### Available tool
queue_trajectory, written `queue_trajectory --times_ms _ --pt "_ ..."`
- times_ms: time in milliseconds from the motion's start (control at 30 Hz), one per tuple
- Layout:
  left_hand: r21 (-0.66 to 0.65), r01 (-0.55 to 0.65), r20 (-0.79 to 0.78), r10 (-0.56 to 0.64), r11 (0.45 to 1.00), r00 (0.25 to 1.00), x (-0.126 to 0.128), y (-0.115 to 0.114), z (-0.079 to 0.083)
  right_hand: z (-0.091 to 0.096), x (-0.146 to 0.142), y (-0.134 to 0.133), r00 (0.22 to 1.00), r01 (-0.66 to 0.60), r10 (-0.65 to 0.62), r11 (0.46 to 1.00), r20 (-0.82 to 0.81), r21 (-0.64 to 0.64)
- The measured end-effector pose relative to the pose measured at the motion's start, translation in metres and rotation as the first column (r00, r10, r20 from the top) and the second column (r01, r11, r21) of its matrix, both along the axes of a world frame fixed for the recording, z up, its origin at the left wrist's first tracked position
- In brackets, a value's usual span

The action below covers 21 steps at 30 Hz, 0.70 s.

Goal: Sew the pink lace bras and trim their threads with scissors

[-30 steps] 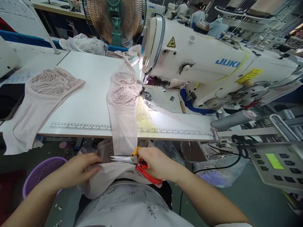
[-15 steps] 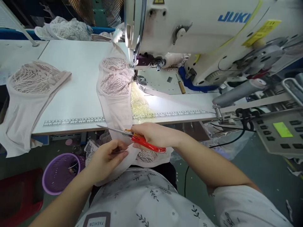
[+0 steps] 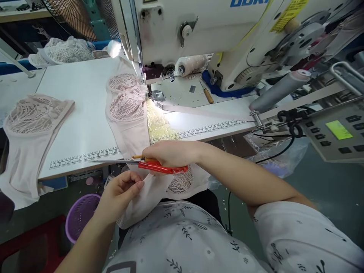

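My right hand [image 3: 176, 152] is closed around red-handled scissors [image 3: 159, 167], whose blades point left across the table's front edge. A pale pink lace bra [image 3: 127, 108] lies under the sewing machine's needle area, and its lower band hangs over the edge toward my lap. My left hand [image 3: 119, 194] is closed, thumb and fingers pinching the edge of pale pink fabric [image 3: 152, 189] just below the scissors. A lace cup [image 3: 182, 182] of the same colour hangs beneath my right hand. Part of the hanging fabric is hidden behind my hands.
A white sewing machine [image 3: 170, 34] stands over the table [image 3: 76, 113], which bears a printed ruler [image 3: 85, 157]. Another pink bra [image 3: 34, 119] lies at the left. A wood-handled tool [image 3: 208, 96] lies beside the machine bed. Below are a purple basket [image 3: 82, 216] and a red stool [image 3: 51, 239].
The scissors have moved left and their blades have turned more level. My left hand has shifted slightly down and left, still pinching fabric. The camera view has tilted and moved.
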<state>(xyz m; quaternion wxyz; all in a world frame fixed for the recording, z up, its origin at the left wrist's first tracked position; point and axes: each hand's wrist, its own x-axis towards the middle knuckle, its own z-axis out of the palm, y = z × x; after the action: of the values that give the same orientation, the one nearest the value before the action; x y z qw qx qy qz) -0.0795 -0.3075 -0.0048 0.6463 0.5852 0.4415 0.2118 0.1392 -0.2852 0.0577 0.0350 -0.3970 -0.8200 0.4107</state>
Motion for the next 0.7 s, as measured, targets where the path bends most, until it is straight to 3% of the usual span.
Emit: queue_trajectory --times_ms 200,567,633,700 --pt "0.030 -0.046 -0.053 0.047 0.999 0.997 0.004 -0.001 0.003 -0.002 -0.002 0.001 0.999 -0.016 0.015 0.998 0.029 0.062" --pt "0.124 -0.002 -0.061 0.009 0.992 0.998 0.016 -0.006 0.001 -0.010 -0.004 -0.001 1.000 -0.021 0.020 0.994 0.009 0.105" --pt "0.129 0.017 -0.057 -0.010 0.992 0.998 0.020 -0.007 -0.001 -0.012 -0.004 -0.006 1.000 0.013 -0.014 0.995 0.003 0.097" --pt "0.090 -0.031 -0.052 0.036 0.995 0.998 0.022 -0.008 -0.003 -0.015 -0.003 -0.016 0.983 0.173 -0.168 0.982 -0.067 0.073"
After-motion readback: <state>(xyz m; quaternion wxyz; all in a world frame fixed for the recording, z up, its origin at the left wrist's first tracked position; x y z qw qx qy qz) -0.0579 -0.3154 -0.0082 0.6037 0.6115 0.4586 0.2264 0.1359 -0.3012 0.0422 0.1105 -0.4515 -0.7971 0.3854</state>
